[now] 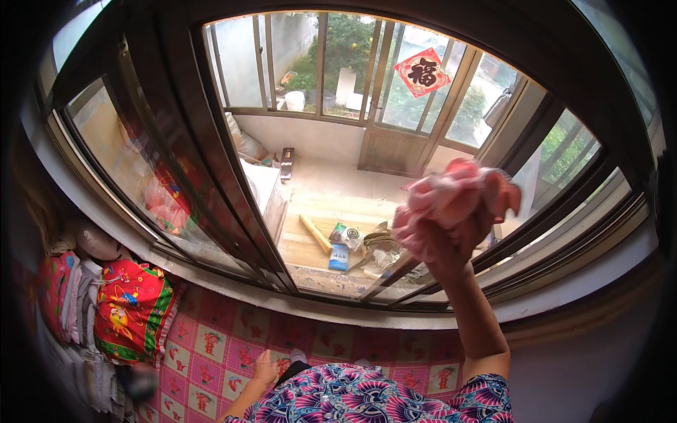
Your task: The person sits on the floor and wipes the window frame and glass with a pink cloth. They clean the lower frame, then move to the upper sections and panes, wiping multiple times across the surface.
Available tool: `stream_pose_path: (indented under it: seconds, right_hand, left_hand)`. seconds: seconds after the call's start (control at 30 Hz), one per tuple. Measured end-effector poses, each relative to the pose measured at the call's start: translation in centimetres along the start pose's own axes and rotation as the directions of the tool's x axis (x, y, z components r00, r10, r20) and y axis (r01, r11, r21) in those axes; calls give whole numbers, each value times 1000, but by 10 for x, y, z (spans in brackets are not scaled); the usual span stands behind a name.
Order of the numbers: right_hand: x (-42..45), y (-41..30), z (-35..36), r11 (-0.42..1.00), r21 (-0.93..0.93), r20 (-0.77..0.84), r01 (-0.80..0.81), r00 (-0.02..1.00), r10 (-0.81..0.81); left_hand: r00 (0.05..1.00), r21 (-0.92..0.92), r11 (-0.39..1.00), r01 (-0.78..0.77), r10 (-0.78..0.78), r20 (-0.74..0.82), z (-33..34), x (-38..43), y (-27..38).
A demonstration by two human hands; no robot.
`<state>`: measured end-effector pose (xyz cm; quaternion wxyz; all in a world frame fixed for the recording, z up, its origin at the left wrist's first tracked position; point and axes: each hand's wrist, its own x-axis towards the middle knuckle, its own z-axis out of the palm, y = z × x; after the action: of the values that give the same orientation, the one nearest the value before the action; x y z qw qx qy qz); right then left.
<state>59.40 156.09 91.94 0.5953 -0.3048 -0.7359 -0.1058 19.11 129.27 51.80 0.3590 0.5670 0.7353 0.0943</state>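
Observation:
A crumpled pink cloth (449, 195) is in my right hand (457, 238), raised in front of the right part of a sliding window with dark frames. The cloth covers much of the fingers, and whether it touches the glass cannot be told. My left hand (266, 367) hangs low beside my body with nothing visible in it; its fingers look loosely curled. Before me, the middle of the window shows the room beyond, and a dark upright frame (232, 158) stands left of that view.
Below the white sill (370, 315) lies a pink patterned sheet (209, 338) under my feet. At left are a red printed pillow (132, 312) and folded textiles (79, 301). Through the window show a blue packet (338, 257), a yellowish stick (316, 235) and a door with a red diamond-shaped decoration (422, 73).

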Motion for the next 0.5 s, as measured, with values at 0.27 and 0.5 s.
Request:
stream_pose_path:
  seconds: [0.27, 0.5]
  right_hand:
    - [-168, 53, 0, 995, -3, 410, 103, 908, -93]
    - [-190, 44, 11, 787, -173, 652, 592, 668, -359]
  left_hand:
    - [1000, -38, 999, -12, 12, -16, 16, 5, 22]
    - [998, -39, 999, 19, -22, -54, 13, 0, 21]
